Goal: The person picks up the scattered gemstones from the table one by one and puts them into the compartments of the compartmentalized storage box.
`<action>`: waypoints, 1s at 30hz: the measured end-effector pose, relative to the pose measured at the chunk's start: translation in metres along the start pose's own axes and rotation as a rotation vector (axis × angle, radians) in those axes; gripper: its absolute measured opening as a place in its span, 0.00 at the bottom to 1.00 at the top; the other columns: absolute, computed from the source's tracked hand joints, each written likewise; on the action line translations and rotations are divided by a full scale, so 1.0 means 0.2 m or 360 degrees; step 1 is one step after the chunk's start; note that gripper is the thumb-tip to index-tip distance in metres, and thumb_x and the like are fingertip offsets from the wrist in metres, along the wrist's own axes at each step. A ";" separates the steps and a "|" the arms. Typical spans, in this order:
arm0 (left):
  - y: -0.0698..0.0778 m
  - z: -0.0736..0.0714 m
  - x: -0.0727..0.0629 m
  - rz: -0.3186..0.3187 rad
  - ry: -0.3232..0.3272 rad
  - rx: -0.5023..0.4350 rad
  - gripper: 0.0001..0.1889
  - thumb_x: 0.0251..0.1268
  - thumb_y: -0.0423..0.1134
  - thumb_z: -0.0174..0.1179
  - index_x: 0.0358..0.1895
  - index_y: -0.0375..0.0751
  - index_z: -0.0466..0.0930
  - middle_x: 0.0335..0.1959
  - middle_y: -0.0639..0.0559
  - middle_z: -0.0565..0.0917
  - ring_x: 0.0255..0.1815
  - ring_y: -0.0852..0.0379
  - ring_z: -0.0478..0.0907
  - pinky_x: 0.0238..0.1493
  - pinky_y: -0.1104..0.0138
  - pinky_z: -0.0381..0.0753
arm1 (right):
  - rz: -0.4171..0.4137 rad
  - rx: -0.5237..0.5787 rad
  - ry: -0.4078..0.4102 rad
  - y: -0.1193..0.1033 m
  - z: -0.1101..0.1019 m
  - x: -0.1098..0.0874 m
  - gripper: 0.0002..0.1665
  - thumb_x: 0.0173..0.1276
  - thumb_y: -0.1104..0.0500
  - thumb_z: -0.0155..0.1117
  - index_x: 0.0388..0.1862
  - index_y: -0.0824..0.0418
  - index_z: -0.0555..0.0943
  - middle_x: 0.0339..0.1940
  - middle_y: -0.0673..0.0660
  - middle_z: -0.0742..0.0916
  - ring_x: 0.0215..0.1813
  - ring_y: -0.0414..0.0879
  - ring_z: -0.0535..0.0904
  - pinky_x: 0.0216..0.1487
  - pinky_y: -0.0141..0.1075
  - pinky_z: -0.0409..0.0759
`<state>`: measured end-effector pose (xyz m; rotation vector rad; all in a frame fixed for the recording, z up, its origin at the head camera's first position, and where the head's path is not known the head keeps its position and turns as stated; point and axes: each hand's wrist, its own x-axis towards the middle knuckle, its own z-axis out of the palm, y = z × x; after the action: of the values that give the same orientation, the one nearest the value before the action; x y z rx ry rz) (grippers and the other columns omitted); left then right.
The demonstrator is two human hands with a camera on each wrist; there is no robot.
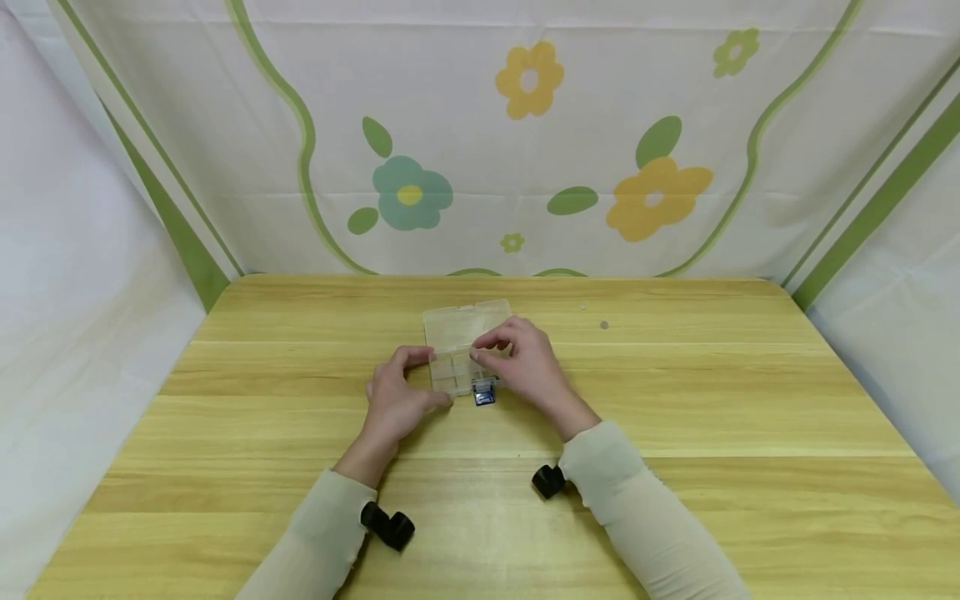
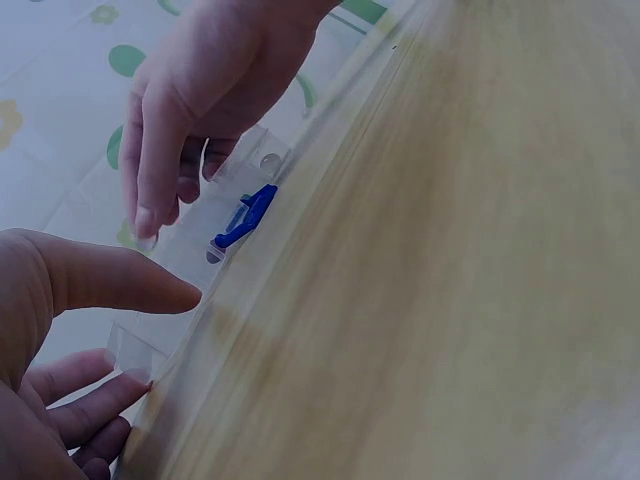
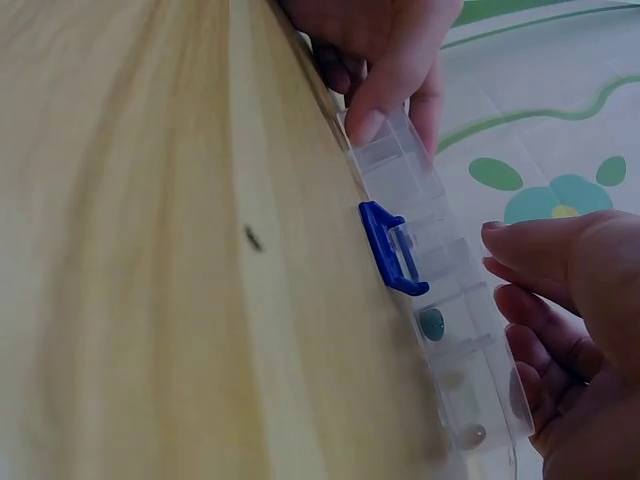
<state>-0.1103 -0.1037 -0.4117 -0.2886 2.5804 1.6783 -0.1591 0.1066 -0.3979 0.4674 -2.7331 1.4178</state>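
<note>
A clear compartment box (image 1: 442, 367) lies on the table with its lid (image 1: 457, 327) folded back and a blue latch (image 1: 484, 393) at its front. My left hand (image 1: 395, 398) holds its left end, thumb at the front wall and fingers at the back. Over the middle compartments is my right hand (image 1: 527, 363), thumb and index fingertips brought together. A small pale piece (image 2: 148, 243) shows at those fingertips in the left wrist view, mostly hidden. Inside the box, the right wrist view shows a dark green glass pebble (image 3: 431, 323) and a clear one (image 3: 472, 436).
Two small round pieces lie on the wooden table (image 1: 675, 375) beyond the right hand: a grey one (image 1: 603, 325) and a pale one (image 1: 582, 306). A flowered curtain (image 1: 465, 125) hangs behind the table's far edge. Black cameras (image 1: 549, 481) sit on both wrists.
</note>
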 end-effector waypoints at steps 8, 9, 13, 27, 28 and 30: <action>0.00 0.00 0.00 0.0006 -0.0006 -0.0017 0.40 0.45 0.30 0.79 0.68 0.47 0.79 0.71 0.48 0.82 0.73 0.42 0.61 0.73 0.47 0.54 | -0.0034 -0.0083 -0.0033 0.01 0.01 0.00 0.06 0.70 0.54 0.78 0.44 0.52 0.94 0.44 0.51 0.88 0.50 0.50 0.79 0.55 0.44 0.76; 0.00 0.00 0.00 0.0006 -0.0005 -0.0018 0.40 0.45 0.30 0.79 0.68 0.48 0.79 0.70 0.48 0.82 0.73 0.42 0.61 0.74 0.47 0.54 | -0.0035 -0.0087 -0.0032 0.00 0.01 0.00 0.06 0.70 0.54 0.78 0.44 0.52 0.94 0.44 0.51 0.88 0.50 0.50 0.79 0.55 0.44 0.76; 0.00 0.00 0.00 0.0002 -0.0001 -0.0020 0.40 0.44 0.30 0.79 0.68 0.48 0.79 0.70 0.49 0.82 0.74 0.42 0.60 0.74 0.47 0.54 | -0.0039 -0.0094 -0.0032 0.00 0.01 0.00 0.06 0.70 0.55 0.78 0.43 0.53 0.93 0.44 0.52 0.88 0.50 0.50 0.79 0.55 0.44 0.76; 0.00 0.00 0.00 -0.0009 -0.0001 -0.0024 0.39 0.45 0.30 0.78 0.67 0.48 0.79 0.71 0.49 0.82 0.73 0.42 0.60 0.74 0.47 0.54 | -0.0019 -0.0078 -0.0051 0.01 0.01 -0.01 0.06 0.70 0.55 0.77 0.44 0.53 0.93 0.45 0.51 0.88 0.51 0.50 0.79 0.55 0.44 0.76; 0.00 0.00 0.00 -0.0009 0.0000 -0.0025 0.39 0.44 0.30 0.78 0.67 0.48 0.79 0.71 0.49 0.82 0.74 0.42 0.60 0.74 0.47 0.54 | -0.0019 -0.0078 -0.0052 0.01 0.01 -0.01 0.06 0.70 0.55 0.77 0.44 0.52 0.93 0.45 0.51 0.88 0.51 0.50 0.79 0.55 0.45 0.76; 0.00 0.00 -0.01 -0.0008 0.0001 -0.0027 0.39 0.44 0.30 0.78 0.67 0.48 0.79 0.71 0.49 0.82 0.74 0.42 0.59 0.74 0.47 0.54 | -0.0021 -0.0082 -0.0053 0.00 0.01 -0.01 0.06 0.70 0.55 0.77 0.44 0.52 0.93 0.44 0.51 0.88 0.51 0.50 0.79 0.56 0.45 0.76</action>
<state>-0.1094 -0.1032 -0.4115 -0.2962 2.5645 1.6996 -0.1579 0.1053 -0.4001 0.5096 -2.7795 1.3452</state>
